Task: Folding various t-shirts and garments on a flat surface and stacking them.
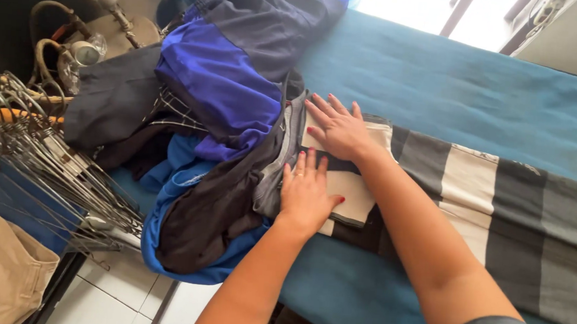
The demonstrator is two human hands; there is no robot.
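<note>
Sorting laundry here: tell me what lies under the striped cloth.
The striped cloth lies on a teal padded surface, visible all around it. Both hands, left hand and right hand, press its folded end; anything beneath is covered.

White tiled floor [117, 292], bright window [435, 6] behind teal-covered table [469, 93]

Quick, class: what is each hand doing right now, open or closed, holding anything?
Left hand: open, flat on the folded striped cloth, gripping nothing.
Right hand: open, fingers spread, pressing the same cloth beside the pile of clothes.
</note>
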